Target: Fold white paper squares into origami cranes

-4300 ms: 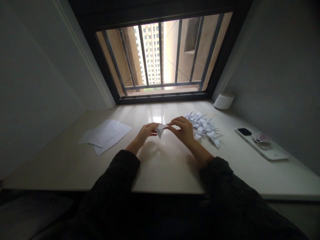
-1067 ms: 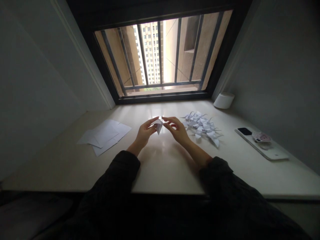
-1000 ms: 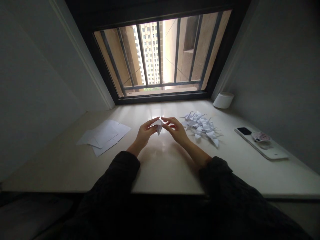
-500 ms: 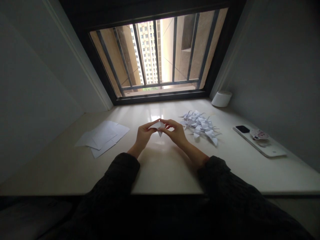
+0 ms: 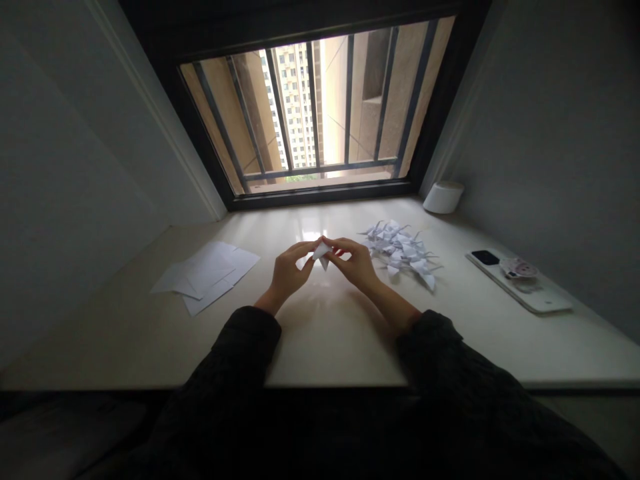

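Above the middle of the pale glossy windowsill counter [image 5: 330,353], small folded white paper piece [image 5: 323,252], held between both hands, point facing down toward the wearer. Left hand [image 5: 289,272]: thumb and index pinched on the piece's left side. Right hand [image 5: 356,263]: thumb and index pinched on its right side, other fingers curled behind. Index tips meet, or nearly so, at the top of the paper; exact contact too small to tell. Paper appears raised off the counter. Both wrists come out of dark sleeves [image 5: 247,337].

Left of the hands, well apart: loose white paper sheets [image 5: 207,270], overlapping, lying flat, edges at mixed angles. Just beside the right hand, on its far right: heap of folded paper cranes [image 5: 397,248], white, wings and thin necks sticking out, count unclear. Farther right: white smartphone [image 5: 543,300], back up, dark camera block at far end, round decorated phone grip [image 5: 519,269] on it. Far right corner by wall: white rounded container [image 5: 444,198], slightly tilted-looking. Behind everything: dark-framed window [image 5: 320,195], vertical bars, tall building [image 5: 299,107] outside.
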`<state>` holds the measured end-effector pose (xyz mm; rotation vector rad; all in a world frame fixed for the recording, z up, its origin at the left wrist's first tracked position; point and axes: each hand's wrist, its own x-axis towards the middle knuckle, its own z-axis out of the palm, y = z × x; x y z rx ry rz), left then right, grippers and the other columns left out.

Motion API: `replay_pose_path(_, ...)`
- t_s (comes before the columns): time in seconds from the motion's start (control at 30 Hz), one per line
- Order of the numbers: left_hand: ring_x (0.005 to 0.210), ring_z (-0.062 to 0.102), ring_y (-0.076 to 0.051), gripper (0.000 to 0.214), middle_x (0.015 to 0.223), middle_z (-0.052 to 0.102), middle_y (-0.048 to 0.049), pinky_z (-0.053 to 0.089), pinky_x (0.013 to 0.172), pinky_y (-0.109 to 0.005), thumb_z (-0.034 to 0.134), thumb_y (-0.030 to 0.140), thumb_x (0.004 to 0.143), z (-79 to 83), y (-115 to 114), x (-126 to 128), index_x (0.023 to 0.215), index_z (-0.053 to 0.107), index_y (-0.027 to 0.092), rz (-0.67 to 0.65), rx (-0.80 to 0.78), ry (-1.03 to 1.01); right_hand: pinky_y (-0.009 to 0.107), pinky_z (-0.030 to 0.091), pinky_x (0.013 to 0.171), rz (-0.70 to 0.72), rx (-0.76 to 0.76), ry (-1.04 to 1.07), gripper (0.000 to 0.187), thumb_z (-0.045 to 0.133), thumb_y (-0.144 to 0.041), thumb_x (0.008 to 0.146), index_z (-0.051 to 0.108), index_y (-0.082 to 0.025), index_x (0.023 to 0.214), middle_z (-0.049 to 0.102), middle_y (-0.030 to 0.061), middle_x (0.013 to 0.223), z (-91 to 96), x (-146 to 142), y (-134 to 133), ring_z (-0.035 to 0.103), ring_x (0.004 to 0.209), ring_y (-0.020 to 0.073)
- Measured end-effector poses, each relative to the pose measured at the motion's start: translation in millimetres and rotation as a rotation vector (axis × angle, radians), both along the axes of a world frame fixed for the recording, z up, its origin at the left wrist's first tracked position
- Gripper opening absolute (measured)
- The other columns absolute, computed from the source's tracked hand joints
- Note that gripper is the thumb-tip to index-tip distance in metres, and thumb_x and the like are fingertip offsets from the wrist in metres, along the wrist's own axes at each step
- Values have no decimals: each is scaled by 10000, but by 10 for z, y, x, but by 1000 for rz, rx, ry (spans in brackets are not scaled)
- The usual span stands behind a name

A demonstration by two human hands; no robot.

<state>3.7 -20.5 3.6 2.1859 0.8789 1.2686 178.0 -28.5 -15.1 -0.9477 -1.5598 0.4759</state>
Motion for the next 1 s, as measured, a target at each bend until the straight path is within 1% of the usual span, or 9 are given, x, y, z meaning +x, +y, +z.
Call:
replay_pose_path(0.1,1122,582,-225,399,1211,633,-48,451,997,-403,645,255,790,55,-50,-7,1188,621,280,69,125,77,277,512,623,-21,-7,-39,295,643,-333,789,694,-290,1076,696,17,856,-1,15,7,603,694,138)
replay_pose_path(0.17,1114,591,-230,386,1193,645,-40,462,987,-412,682,286,763,65,-54,-10,1147,645,288,105,168,71,280,515,620,-29,-9,-53,299,643,-335,787,693,-292,1079,700,20,857,-6,19,13,607,691,141)
replay_pose_path(0.27,1049,629,-222,287,1108,685,-33,490,948,-407,700,300,749,40,-31,-14,1036,698,293,122,198,13,282,518,614,-25,-13,-50,303,649,-338,781,696,-285,1075,704,23,852,-11,17,18,612,684,142)
replay_pose_path(0.37,989,655,-212,221,1046,706,-34,512,909,-397,695,295,756,0,-12,-7,976,717,291,116,168,-55,282,524,608,-14,-33,-36,296,650,-358,778,705,-276,1058,710,28,850,-12,12,18,617,681,144)
replay_pose_path(0.5,946,665,-205,207,997,716,-33,527,877,-390,703,299,749,-24,-16,21,955,722,283,112,130,-129,280,526,601,-7,-50,-29,314,662,-385,767,706,-271,1055,714,32,856,-21,11,27,623,680,145)
replay_pose_path(0.7,942,656,-195,207,998,710,-40,521,883,-378,708,285,747,-18,-21,54,952,723,267,69,97,-197,275,518,594,5,-86,5,344,681,-418,746,709,-260,1050,714,35,846,-37,16,51,620,672,145)
replay_pose_path(0.87,954,650,-197,194,994,707,-51,518,885,-375,698,299,755,-23,-9,68,941,726,249,49,18,-217,271,512,584,0,-105,22,340,688,-424,736,717,-252,1028,713,34,820,-26,12,45,616,663,144)
replay_pose_path(1.0,951,654,-200,200,998,709,-49,519,877,-374,691,297,762,-17,-40,76,954,723,253,89,45,-210,271,516,588,-29,-106,4,333,685,-415,737,720,-248,1023,712,34,812,-24,8,40,615,656,142)
